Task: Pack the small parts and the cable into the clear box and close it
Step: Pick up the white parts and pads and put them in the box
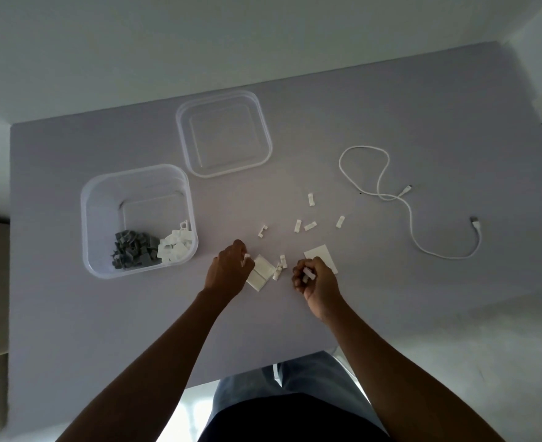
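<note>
1. we see the clear box [104, 199] near the left edge of the bench [104, 330], open, with grey parts [132, 250] and white parts [175, 245] heaped against its near wall.
2. its lid [263, 129] lies flat just beyond the box, toward the far edge.
3. our left hand [228, 269] has its grip clenched on a small white clip [246, 258], beside a flat white piece [260, 273].
4. our right hand [316, 277] grips another white clip [308, 273], partly covering a white card [320, 255].
5. loose clips [310, 199] lie scattered mid-bench, beyond both hands.
6. the white cable [411, 218] lies uncoiled toward the right edge, well apart from the box.
</note>
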